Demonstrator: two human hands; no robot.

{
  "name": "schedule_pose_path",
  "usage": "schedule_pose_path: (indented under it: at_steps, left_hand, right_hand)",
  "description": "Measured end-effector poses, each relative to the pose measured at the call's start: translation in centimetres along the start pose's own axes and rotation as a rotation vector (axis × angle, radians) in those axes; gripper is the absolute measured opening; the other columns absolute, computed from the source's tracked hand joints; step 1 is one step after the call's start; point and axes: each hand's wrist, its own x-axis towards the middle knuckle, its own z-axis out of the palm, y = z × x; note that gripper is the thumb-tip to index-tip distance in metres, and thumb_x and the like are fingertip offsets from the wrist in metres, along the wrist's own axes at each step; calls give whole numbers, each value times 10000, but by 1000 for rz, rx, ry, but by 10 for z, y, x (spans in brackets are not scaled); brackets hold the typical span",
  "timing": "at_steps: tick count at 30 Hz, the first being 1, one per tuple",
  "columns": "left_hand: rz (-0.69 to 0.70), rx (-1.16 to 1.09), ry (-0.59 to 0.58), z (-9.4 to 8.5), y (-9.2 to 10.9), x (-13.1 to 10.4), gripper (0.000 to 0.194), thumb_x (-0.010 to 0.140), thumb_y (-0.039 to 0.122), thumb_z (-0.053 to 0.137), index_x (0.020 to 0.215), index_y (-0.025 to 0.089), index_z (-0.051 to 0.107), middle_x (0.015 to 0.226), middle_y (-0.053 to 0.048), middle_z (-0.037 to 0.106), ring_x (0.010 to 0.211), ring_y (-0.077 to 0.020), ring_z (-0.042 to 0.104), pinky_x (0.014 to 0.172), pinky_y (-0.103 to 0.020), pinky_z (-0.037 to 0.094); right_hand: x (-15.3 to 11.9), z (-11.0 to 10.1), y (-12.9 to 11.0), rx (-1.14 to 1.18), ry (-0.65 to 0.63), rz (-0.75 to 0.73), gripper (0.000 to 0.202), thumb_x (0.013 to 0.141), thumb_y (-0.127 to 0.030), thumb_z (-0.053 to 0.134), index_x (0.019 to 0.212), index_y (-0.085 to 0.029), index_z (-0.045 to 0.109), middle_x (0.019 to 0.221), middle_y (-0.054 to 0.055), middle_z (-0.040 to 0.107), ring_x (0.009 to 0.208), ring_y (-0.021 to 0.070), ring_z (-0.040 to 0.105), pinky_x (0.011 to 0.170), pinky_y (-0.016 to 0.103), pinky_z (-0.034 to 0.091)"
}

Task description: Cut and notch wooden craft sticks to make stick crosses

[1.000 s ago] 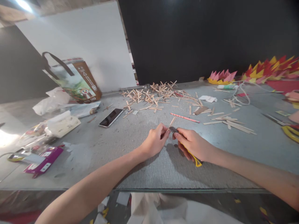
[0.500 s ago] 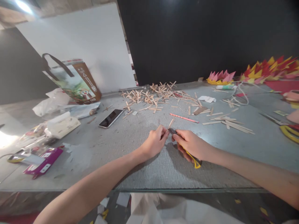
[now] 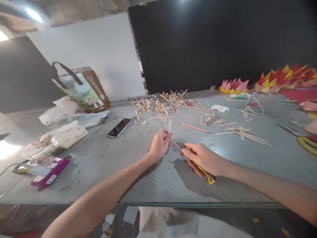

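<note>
My left hand (image 3: 160,144) pinches a pale wooden stick (image 3: 169,125) that points up from its fingertips. To the right of it, my right hand (image 3: 203,159) is wrapped round a yellow and black utility knife (image 3: 208,177), its blade end pointing up and left toward the left hand. A gap separates the blade from the stick. Beyond the hands lies a pile of wooden sticks (image 3: 158,105), many glued or laid in crosses. A pink pencil (image 3: 195,128) lies past the knife, with loose flat sticks (image 3: 250,134) to its right.
On the left are a phone (image 3: 120,128), a printed bag (image 3: 86,89), plastic wrapping and a purple packet (image 3: 51,173). Yellow-handled scissors (image 3: 307,144), a white cable (image 3: 257,105) and pointed paper crowns (image 3: 234,86) are on the right. The table's edge (image 3: 173,204) runs nearest me.
My hands have moved apart. The left hand and its stick shifted left, the stick now more upright, and the knife's blade end no longer meets the left fingertips. The view has shifted slightly.
</note>
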Motion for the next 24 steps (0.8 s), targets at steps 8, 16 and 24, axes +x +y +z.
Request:
schedule_pose_path:
  at_steps: [8, 16, 24]
  left_hand:
    - [80, -118, 1, -5, 9, -6, 315, 1056, 517, 453, 1148, 220, 507, 566, 93, 510, 478, -98, 417, 527, -217, 343]
    - [133, -151, 21, -3, 13, -11, 288, 1083, 501, 439, 1005, 228, 484, 528, 97, 483, 458, -90, 389, 519, -220, 336]
    - [132, -86, 7, -2, 19, -14, 283, 1073, 485, 443, 987, 222, 501, 496, 105, 454, 458, -94, 395, 530, -218, 338]
  right_hand:
    - [-1, -5, -3, 10, -23, -13, 371, 1085, -565, 438, 976, -219, 515, 541, -78, 562, 339, 88, 490, 355, 183, 332]
    - [2, -6, 3, 63, -29, -8, 373, 1077, -571, 466, 999, -212, 530, 554, -81, 554, 337, 97, 512, 333, 186, 355]
    - [1, -7, 5, 67, 47, -73, 373, 1073, -579, 481, 993, -221, 546, 569, -81, 560, 340, 94, 504, 348, 202, 356]
